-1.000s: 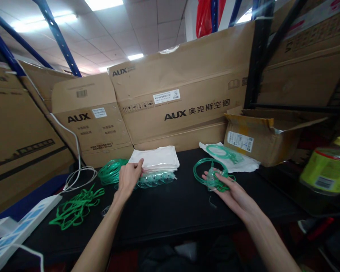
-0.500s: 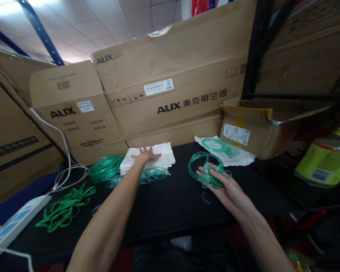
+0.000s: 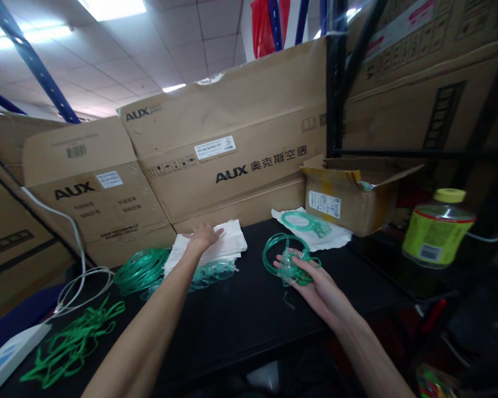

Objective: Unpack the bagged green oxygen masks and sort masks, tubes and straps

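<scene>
My left hand (image 3: pixel 202 237) lies flat with fingers spread on a stack of white plastic bags (image 3: pixel 228 246) at the back of the black table (image 3: pixel 240 315). Clear masks (image 3: pixel 209 272) lie just in front of that stack. My right hand (image 3: pixel 311 279) is palm up and cradles a clear mask with coiled green tubing (image 3: pixel 288 260), fingers curled round it.
A coil of green tubing (image 3: pixel 141 268) and loose green straps (image 3: pixel 72 342) lie left. A bagged set (image 3: pixel 309 226) sits before an open carton (image 3: pixel 348 193). Large AUX cartons (image 3: pixel 232 160) wall the back. A yellow-lidded jar (image 3: pixel 437 229) stands right; a white power strip (image 3: pixel 4 359) lies far left.
My left hand moved from the front edge of the bag stack up onto its top and spread flat. The right hand kept the mask and tubing. The view shifted right.
</scene>
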Motion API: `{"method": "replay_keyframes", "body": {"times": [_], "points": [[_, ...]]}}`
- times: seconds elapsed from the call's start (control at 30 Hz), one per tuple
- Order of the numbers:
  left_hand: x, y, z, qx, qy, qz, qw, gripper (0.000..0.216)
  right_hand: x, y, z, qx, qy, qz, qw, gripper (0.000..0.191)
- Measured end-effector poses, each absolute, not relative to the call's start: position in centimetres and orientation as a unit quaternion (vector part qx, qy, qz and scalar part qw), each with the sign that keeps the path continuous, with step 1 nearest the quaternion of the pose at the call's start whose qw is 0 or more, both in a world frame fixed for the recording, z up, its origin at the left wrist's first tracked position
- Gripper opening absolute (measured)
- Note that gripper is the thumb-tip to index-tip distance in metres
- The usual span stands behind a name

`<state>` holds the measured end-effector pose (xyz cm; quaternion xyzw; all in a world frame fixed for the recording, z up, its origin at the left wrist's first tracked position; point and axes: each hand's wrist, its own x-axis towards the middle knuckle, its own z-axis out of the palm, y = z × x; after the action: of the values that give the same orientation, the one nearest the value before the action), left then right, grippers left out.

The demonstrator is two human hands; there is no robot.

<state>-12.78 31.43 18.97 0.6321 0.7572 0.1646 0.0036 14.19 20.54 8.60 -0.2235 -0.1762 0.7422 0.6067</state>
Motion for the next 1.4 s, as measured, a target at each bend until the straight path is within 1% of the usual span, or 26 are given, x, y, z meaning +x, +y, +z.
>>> {"method": "replay_keyframes", "body": {"times": [0.07, 0.13, 0.2, 0.27, 0.33, 0.4, 0.43, 0.53, 0.6, 0.7, 0.8, 0.83, 0.97, 1.13, 1.2, 1.27, 1.4], "points": [[-11.3, 29.2, 19.8, 0.659, 0.723, 0.205, -0.010, 0.045, 14.2, 20.5, 8.6, -0.223, -0.178, 0.740, 0.609, 0.033], [-9.3, 25.6, 19.4, 0.702, 0.670, 0.240, -0.009, 0.040, 14.2, 20.5, 8.6, -0.226, -0.179, 0.735, 0.613, 0.034], [-7.1, 21.1, 17.6, 0.755, 0.606, 0.251, 0.020, 0.029, 14.2, 20.6, 8.6, -0.230, -0.180, 0.733, 0.614, 0.034], [-5.0, 17.0, 14.8, 0.822, 0.508, 0.248, 0.069, 0.024, 14.2, 20.6, 8.5, -0.233, -0.182, 0.734, 0.611, 0.035], [-3.5, 14.4, 12.1, 0.833, 0.494, 0.229, 0.094, 0.027, 14.2, 20.7, 8.5, -0.240, -0.187, 0.733, 0.609, 0.036], [-2.6, 13.5, 10.0, 0.844, 0.483, 0.213, 0.094, 0.032, 14.2, 20.7, 8.5, -0.250, -0.190, 0.728, 0.609, 0.037], [-2.4, 13.6, 9.4, 0.849, 0.478, 0.208, 0.090, 0.031, 14.2, 20.7, 8.5, -0.255, -0.192, 0.726, 0.609, 0.037], [-2.5, 14.3, 8.7, 0.855, 0.469, 0.207, 0.079, 0.017, 14.3, 20.6, 8.5, -0.269, -0.196, 0.724, 0.605, 0.035], [-3.2, 14.2, 8.6, 0.857, 0.464, 0.214, 0.075, 0.013, 14.3, 20.4, 8.6, -0.281, -0.200, 0.720, 0.603, 0.035], [-5.1, 12.9, 8.7, 0.844, 0.483, 0.226, 0.065, 0.014, 14.3, 20.4, 8.7, -0.311, -0.197, 0.707, 0.605, 0.037], [-7.5, 11.4, 8.9, 0.808, 0.538, 0.235, 0.041, 0.025, 14.0, 20.4, 8.9, -0.334, -0.190, 0.703, 0.598, 0.037], [-8.3, 11.0, 8.9, 0.800, 0.551, 0.235, 0.032, 0.025, 13.9, 20.4, 9.0, -0.339, -0.186, 0.701, 0.599, 0.037], [-11.5, 9.7, 8.8, 0.783, 0.567, 0.255, 0.032, 0.012, 13.6, 20.0, 9.5, -0.353, -0.166, 0.692, 0.607, 0.037], [-16.9, 7.9, 8.1, 0.677, 0.648, 0.343, 0.063, 0.012, 13.7, 19.8, 9.8, -0.337, -0.175, 0.697, 0.609, 0.037], [-19.4, 7.0, 8.2, 0.628, 0.681, 0.372, 0.059, 0.016, 13.7, 19.9, 9.7, -0.336, -0.178, 0.695, 0.610, 0.036], [-21.8, 6.3, 8.8, 0.608, 0.702, 0.370, 0.036, 0.015, 13.8, 20.0, 9.5, -0.337, -0.184, 0.694, 0.610, 0.034], [-25.8, 5.8, 10.2, 0.600, 0.739, 0.306, -0.007, 0.011, 13.8, 20.2, 8.9, -0.329, -0.203, 0.687, 0.615, 0.029]]}}
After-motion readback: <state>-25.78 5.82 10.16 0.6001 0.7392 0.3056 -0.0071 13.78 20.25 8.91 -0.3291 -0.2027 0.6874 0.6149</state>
